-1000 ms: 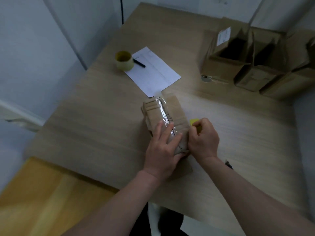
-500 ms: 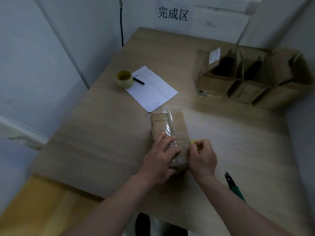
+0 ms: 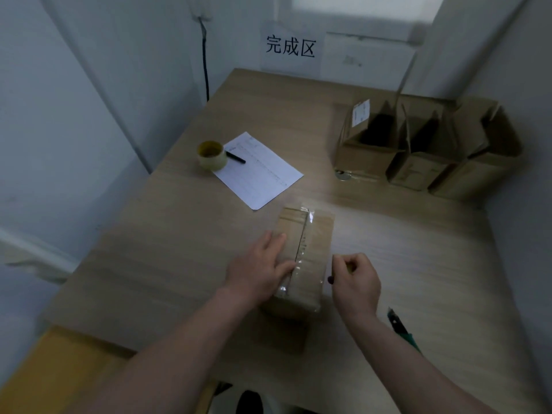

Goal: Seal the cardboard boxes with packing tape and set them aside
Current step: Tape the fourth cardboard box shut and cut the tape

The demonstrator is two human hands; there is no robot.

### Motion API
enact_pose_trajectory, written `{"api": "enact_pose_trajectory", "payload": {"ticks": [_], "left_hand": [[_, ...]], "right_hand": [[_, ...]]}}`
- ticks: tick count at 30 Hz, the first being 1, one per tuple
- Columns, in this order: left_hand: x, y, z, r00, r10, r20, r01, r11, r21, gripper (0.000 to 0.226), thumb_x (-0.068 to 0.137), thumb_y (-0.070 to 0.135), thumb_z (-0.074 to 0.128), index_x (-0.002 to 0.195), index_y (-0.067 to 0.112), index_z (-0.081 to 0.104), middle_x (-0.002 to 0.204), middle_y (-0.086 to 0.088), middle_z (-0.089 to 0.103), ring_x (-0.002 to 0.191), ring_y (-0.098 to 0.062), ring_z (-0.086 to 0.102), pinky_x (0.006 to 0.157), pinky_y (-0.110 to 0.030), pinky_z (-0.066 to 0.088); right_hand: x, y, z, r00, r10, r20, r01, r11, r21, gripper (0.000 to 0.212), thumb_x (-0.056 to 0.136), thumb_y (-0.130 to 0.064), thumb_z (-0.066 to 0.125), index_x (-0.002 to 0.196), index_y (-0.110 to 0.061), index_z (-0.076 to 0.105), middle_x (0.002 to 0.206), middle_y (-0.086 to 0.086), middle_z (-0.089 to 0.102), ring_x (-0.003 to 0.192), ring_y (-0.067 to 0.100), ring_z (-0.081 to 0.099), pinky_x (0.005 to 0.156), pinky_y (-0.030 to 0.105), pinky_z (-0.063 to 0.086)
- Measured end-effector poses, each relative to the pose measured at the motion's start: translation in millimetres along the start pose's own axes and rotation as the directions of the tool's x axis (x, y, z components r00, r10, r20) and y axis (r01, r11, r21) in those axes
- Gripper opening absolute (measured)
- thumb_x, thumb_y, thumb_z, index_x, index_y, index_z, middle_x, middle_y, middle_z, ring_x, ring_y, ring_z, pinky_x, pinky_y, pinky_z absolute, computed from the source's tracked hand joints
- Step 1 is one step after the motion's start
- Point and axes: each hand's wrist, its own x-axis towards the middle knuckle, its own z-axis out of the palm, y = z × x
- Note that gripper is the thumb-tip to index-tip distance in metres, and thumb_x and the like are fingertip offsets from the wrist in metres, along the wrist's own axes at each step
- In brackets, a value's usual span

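A closed cardboard box [image 3: 315, 234] lies on the wooden table [image 3: 418, 240], with a strip of clear tape [image 3: 302, 249] running along its top seam. My left hand [image 3: 260, 270] rests flat on the left half of the lid, fingers straight, thumb near the tape. My right hand [image 3: 355, 279] sits just off the box's right side. Its fingers are curled round a small yellow object [image 3: 351, 266], mostly hidden in the fist. A roll of packing tape [image 3: 210, 155] stands at the far left of the table.
Three open cardboard boxes [image 3: 367, 150] stand in a row at the back right against the wall. A paper sheet [image 3: 260, 174] with a black pen [image 3: 236, 158] lies beside the tape roll. A green-handled cutter [image 3: 400, 327] lies by my right forearm. A sign [image 3: 291, 47] hangs on the back wall.
My left hand has slid from the taped seam to the left half of the lid and flattened. My right hand has come off the box to its right side. The view has tilted up.
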Motion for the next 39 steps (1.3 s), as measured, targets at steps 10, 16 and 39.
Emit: {"api": "enact_pose_trajectory", "payload": {"ticks": [10,16,39], "left_hand": [[-1.7,72.1,9.1,0.977,-0.172,0.125,0.154,0.978,0.138,0.110,0.068,0.064,0.069,0.150,0.022,0.007,0.159,-0.010,-0.015,0.141,-0.040,0.009,0.108,-0.057,0.024],[10.5,43.0,-27.0,0.910,0.167,0.378,-0.321,0.862,0.393,0.087,0.079,0.002,0.055,0.150,0.027,0.012,0.159,0.014,-0.013,0.148,-0.035,-0.012,0.111,-0.071,0.008],[9.3,49.4,1.5,0.945,0.228,0.235,-0.254,0.963,0.086,0.062,0.076,0.032,0.061,0.136,0.027,0.044,0.162,0.012,0.009,0.150,-0.016,-0.003,0.117,-0.057,0.001]], "right_hand": [[11.8,14.8,-39.4,0.989,0.069,-0.128,-0.054,0.992,0.117,0.016,0.088,-0.019,0.065,0.073,-0.013,0.063,0.065,0.001,0.068,0.055,0.004,0.062,0.065,0.034,0.052],[23.6,23.3,-67.8,0.982,0.077,-0.172,-0.054,0.989,0.134,0.017,0.089,-0.020,0.064,0.073,-0.014,0.061,0.068,0.003,0.069,0.057,0.007,0.065,0.069,0.039,0.056],[19.6,29.1,-71.5,0.999,-0.023,-0.046,0.029,0.992,0.120,0.024,0.090,-0.015,0.065,0.068,-0.014,0.057,0.065,-0.001,0.064,0.055,0.005,0.064,0.052,0.021,0.042]]}}
